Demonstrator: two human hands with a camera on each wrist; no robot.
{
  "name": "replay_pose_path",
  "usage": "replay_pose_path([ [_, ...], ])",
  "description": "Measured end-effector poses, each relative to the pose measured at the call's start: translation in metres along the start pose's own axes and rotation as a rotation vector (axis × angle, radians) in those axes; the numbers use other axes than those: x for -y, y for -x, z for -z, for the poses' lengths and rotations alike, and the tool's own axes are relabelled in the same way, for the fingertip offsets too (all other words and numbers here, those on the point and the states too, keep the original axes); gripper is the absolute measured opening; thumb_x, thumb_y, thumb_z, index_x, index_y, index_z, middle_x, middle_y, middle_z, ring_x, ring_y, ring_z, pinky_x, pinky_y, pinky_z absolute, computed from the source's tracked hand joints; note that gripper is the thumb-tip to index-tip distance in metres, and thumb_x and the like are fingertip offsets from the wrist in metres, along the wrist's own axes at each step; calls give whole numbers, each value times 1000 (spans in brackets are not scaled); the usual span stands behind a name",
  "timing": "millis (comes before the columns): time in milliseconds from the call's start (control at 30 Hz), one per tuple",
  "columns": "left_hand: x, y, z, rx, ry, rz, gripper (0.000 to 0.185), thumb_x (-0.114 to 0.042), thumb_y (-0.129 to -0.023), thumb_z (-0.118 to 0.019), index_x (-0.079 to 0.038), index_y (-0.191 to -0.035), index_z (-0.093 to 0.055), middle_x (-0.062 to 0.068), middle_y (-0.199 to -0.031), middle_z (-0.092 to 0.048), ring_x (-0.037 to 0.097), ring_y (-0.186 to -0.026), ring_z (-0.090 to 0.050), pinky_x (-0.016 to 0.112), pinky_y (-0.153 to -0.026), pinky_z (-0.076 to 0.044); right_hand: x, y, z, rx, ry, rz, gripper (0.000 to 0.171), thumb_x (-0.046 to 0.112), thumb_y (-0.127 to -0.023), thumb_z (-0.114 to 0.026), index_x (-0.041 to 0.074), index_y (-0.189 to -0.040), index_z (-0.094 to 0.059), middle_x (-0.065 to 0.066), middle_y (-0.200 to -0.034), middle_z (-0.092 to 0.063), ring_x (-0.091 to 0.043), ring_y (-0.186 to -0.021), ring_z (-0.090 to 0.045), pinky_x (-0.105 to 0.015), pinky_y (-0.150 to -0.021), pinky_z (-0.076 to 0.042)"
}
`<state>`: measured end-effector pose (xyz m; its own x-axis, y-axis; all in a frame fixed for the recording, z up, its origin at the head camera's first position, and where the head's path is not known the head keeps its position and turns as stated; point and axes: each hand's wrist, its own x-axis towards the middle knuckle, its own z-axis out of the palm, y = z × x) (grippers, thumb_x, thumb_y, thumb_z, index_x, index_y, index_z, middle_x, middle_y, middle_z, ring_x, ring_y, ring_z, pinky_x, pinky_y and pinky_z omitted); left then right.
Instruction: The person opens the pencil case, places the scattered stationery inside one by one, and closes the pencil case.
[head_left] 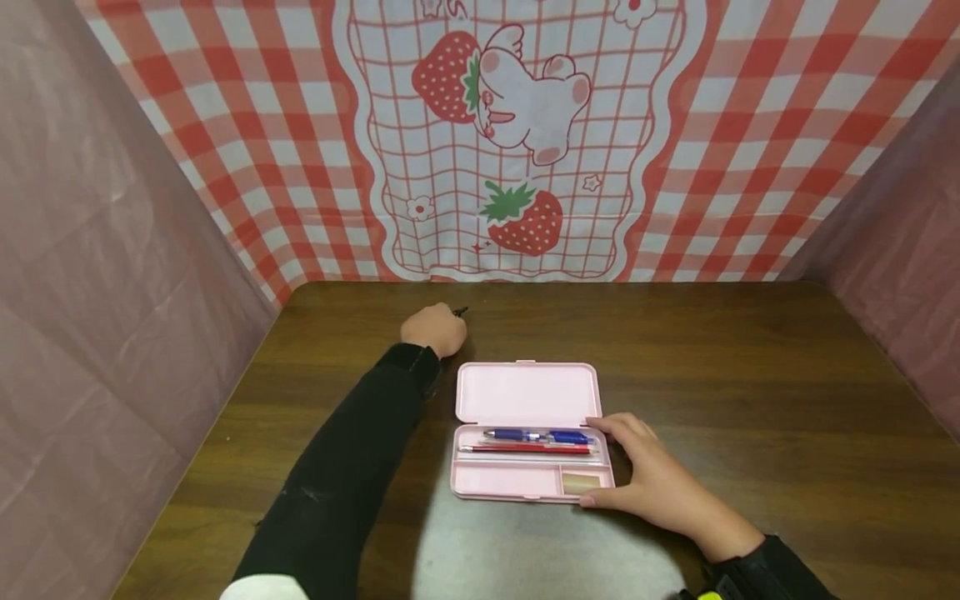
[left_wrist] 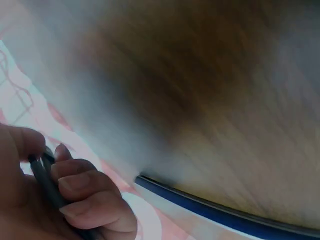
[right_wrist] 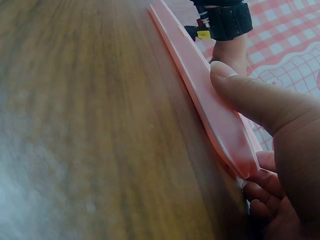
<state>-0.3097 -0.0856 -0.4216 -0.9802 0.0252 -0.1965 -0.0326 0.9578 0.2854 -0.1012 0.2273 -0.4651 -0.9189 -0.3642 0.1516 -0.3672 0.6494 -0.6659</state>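
Observation:
A pink pencil case (head_left: pixel 506 481) lies with its lid folded back on the table. Inside are a blue pen (head_left: pixel 517 435), a red pencil (head_left: pixel 525 449) and, in the small right-hand compartment, a tan block (head_left: pixel 581 483). My right hand (head_left: pixel 652 475) grips the case's right end, thumb at the front edge and fingers behind; the right wrist view shows the thumb (right_wrist: pixel 240 92) along the pink side. Beyond the case's left back corner, my left hand (head_left: pixel 435 329) holds a slim black pen-like object (left_wrist: pixel 47 182) in curled fingers. Most of that object is hidden by the hand.
The brown wooden table (head_left: pixel 750 375) ends at a red-and-white checked cloth (head_left: pixel 720 167) hanging behind. Pinkish drapes (head_left: pixel 112 292) hang at both sides. A dark blue strip (left_wrist: pixel 215 212), its kind unclear, crosses the left wrist view.

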Motion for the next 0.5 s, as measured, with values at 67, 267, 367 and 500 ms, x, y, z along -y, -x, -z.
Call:
replay_pose_path([
  [67, 0, 3, 1, -19, -8, -22, 39, -30, -103, -38, -7, -115, -67, 14, -105, -69, 30, -86, -65, 47, -74, -55, 0, 0, 0, 4, -1, -6, 97, 58, -68, -91, 9, -144, -54, -3, -133, -54, -26, -124, -48, -58, -101, -41],
  [267, -6, 16, 10, -61, -54, -75, 42, -31, -106, -35, -6, -129, -60, 17, -115, -68, 35, -98, -67, 52, -80, -56, -1, -1, 0, 6, -6, -18, 99, 59, -68, -92, 8, -144, -54, -5, -132, -54, -27, -124, -48, -59, -101, -40],
  [367, -9, 25, 15, -72, -68, -97, 44, -33, -108, -35, -5, -133, -59, 18, -118, -67, 36, -103, -67, 53, -82, -55, -2, -1, 0, 8, -5, -24, 99, 60, -68, -91, 7, -144, -54, -5, -132, -54, -28, -124, -49, -59, -102, -40],
  [500, -11, 38, 19, -89, -82, -130, 47, -35, -108, -34, -5, -136, -58, 18, -120, -68, 37, -104, -68, 54, -83, -55, -1, 0, 0, 11, -8, -32, 100, 61, -68, -90, 8, -144, -54, -5, -133, -54, -28, -125, -48, -59, -102, -40],
])
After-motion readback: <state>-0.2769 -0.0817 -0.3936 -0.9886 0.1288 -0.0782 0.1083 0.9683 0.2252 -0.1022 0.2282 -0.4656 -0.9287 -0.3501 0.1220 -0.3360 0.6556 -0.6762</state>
